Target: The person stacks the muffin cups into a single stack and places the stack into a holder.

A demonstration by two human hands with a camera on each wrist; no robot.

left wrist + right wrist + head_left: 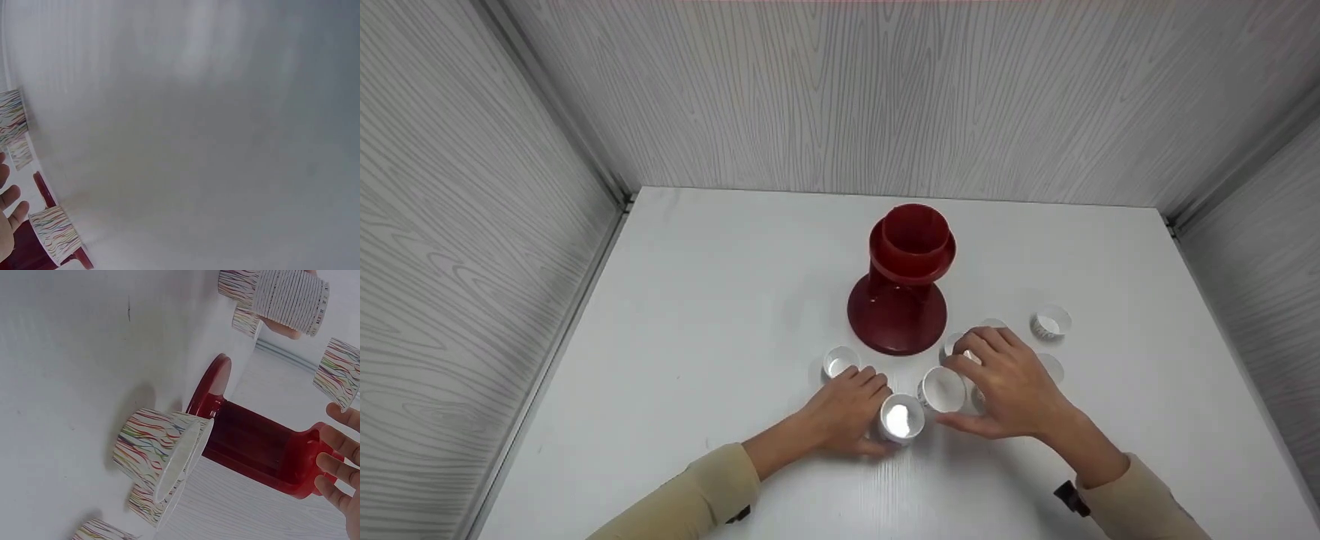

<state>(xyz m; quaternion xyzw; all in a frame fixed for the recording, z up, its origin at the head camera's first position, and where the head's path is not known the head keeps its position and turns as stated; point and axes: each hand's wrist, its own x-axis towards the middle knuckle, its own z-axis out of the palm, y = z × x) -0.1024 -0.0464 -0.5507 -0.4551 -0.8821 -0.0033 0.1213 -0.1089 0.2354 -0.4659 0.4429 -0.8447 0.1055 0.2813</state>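
Observation:
In the head view my left hand [846,414] curls round a stack of white paper cups [901,418]; the right wrist view shows this stack [289,301] from the side, its many rims close together. My right hand [1011,388] pinches a single striped paper cup [942,389] between thumb and fingers, just right of the stack. That cup [338,373] appears by the fingertips in the right wrist view, clear of the table. One small cup [840,362] stands beyond my left fingers. In the left wrist view, a striped cup [56,235] is near some fingertips.
A red stand [897,319] with a round base and a cup-shaped top rises behind both hands. Several loose cups stand around my right hand, one [1051,322] farther off at the right. Grey wood-grain panels [840,97] border the white table.

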